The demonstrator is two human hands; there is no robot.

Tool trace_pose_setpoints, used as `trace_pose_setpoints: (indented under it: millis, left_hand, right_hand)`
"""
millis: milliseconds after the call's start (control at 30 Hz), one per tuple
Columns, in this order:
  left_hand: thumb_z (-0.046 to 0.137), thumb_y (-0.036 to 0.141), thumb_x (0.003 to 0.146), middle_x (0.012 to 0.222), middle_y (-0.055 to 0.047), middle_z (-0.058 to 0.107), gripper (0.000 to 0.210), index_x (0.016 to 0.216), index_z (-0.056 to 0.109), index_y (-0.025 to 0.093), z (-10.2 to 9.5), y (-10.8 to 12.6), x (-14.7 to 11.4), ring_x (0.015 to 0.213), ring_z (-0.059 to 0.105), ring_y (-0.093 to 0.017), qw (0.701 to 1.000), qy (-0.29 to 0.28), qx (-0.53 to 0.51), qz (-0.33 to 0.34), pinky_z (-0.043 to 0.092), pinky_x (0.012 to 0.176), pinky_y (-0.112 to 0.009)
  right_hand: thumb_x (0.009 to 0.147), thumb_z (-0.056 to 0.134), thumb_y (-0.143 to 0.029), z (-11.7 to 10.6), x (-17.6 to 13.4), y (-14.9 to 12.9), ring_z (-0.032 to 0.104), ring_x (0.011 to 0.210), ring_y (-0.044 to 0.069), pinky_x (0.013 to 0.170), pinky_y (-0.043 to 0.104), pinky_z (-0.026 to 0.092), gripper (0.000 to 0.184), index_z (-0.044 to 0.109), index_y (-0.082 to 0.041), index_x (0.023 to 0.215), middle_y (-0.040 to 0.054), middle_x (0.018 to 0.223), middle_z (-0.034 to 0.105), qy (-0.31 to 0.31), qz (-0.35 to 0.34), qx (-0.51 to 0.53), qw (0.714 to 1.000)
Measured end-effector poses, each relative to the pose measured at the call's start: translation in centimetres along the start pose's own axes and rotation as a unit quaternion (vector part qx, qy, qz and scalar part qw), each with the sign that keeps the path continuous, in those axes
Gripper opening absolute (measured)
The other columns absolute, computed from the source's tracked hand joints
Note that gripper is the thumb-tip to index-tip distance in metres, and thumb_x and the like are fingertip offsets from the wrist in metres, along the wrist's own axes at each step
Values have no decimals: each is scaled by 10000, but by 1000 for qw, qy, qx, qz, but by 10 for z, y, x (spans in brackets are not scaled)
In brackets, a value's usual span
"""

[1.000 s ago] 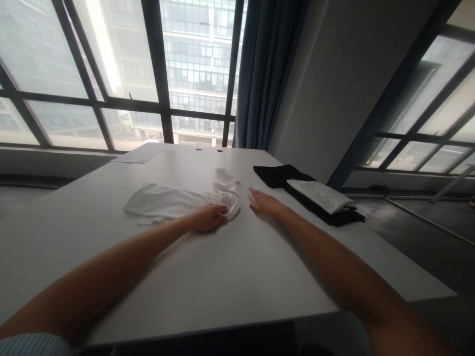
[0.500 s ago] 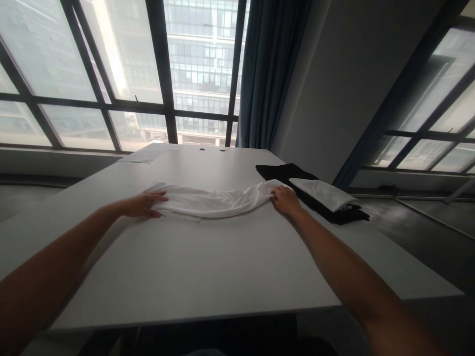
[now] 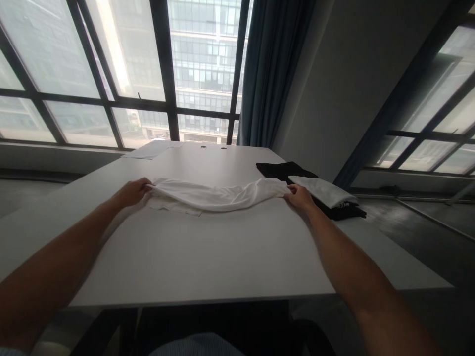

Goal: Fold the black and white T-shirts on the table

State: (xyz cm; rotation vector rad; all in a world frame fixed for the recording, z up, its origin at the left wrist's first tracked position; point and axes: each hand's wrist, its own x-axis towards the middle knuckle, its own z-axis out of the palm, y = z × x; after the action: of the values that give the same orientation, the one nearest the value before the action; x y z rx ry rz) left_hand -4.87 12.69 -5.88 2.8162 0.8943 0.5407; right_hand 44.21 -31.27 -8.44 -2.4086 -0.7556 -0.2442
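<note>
A white cloth garment point(image 3: 222, 197) lies loosely folded and wrinkled across the white table point(image 3: 200, 257); its exact kind cannot be made out. My left hand point(image 3: 133, 192) pinches its left end, with the fabric pulled slightly up there. At the opposite end, my right hand point(image 3: 299, 195) grips the right edge between thumb and fingers. Between the two hands the front edge sags in a shallow curve, and a lower layer shows beneath it on the left.
Right of my right hand lies a pile of folded dark clothes point(image 3: 343, 212) with a folded white garment point(image 3: 322, 190) on top. Sheets of paper point(image 3: 148, 149) rest at the table's far left. Beyond stand windows and a blue curtain point(image 3: 267, 74).
My left hand has gone from lying spread on the cloth to pinching its left end, slightly farther out. My right hand has shifted right to the cloth's edge, and the fabric is stretched wider.
</note>
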Motion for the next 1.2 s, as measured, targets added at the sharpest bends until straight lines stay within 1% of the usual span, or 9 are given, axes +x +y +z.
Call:
trace_pose_setpoints:
  millis: [233, 367, 467, 567, 733, 867, 1000, 1100, 1200]
  left_hand:
    - [482, 347, 909, 1023, -145, 734, 368, 1120, 678, 118, -24, 7, -4, 958, 672, -269, 977, 180, -37, -110, 515, 898, -366]
    - [556, 319, 887, 992, -101, 728, 338, 1092, 712, 100, -45, 9, -4, 919, 656, -218, 909, 353, -127, -181, 523, 899, -333]
    - [641, 350, 839, 925, -60, 718, 369, 1093, 730, 97, -52, 9, -3, 790, 627, -171, 867, 396, -215, -211, 543, 779, -281]
    - [702, 424, 795, 902, -54, 706, 462, 1124, 736, 102, -45, 7, -3, 721, 597, -163, 877, 340, -225, -256, 542, 704, -280]
    - [728, 344, 697, 859, -66, 738, 329, 948, 762, 134, -34, -5, -8, 833, 644, -219, 971, 118, -68, -198, 539, 868, -333]
    - [772, 469, 584, 1188, -137, 755, 415, 855, 717, 160, -49, -28, -20, 942, 678, -276, 965, -7, -225, -132, 583, 792, -354]
    - [847, 739, 391, 1542, -142, 538, 723, 848, 749, 187, -58, -44, -30, 1290, 573, -382, 960, -114, -245, -67, 546, 998, -405]
    - [775, 905, 286, 1560, -190, 501, 1006, 978, 774, 175, -45, -43, -27, 1361, 519, -403, 975, -135, -171, -48, 446, 1122, -438]
    - [672, 993, 303, 1579, -183, 478, 1008, 925, 764, 205, -31, -39, -19, 1396, 491, -391, 984, -112, -140, -7, 410, 1153, -449]
  right_hand:
    - [757, 622, -270, -19, 5, 6, 644, 887, 263, 904, 397, 514, 167, 698, -193, 884, 111, 939, 734, 160, -10, 85, 983]
    - [755, 578, -284, -35, 12, 3, 614, 892, 255, 916, 421, 506, 188, 658, -188, 896, 101, 957, 700, 267, -27, 136, 954]
    - [759, 596, -305, -41, 17, 0, 599, 865, 225, 885, 395, 512, 220, 648, -176, 930, 84, 955, 683, 303, -24, 187, 934]
    - [729, 661, -322, -37, 16, 1, 591, 829, 206, 860, 374, 519, 215, 644, -185, 894, 60, 897, 671, 266, 18, 214, 940]
    - [695, 687, -235, -24, 3, 3, 607, 743, 183, 736, 310, 528, 208, 661, -192, 896, 45, 834, 668, 109, 77, 227, 965]
    - [653, 634, -100, -31, -5, 8, 620, 697, 162, 666, 267, 511, 360, 722, -171, 995, 31, 828, 692, -47, 31, 191, 980]
    - [584, 599, -9, -44, -9, 14, 648, 694, 170, 680, 265, 515, 624, 771, -193, 1155, 29, 866, 737, -198, -6, 86, 976]
    - [598, 600, 20, -45, -11, 12, 684, 774, 192, 766, 275, 523, 671, 781, -187, 1210, 69, 967, 767, -205, -25, -11, 978]
    - [668, 631, -3, -39, -11, 8, 711, 896, 223, 844, 286, 519, 609, 770, -157, 1241, 113, 1060, 774, -160, -43, -81, 983]
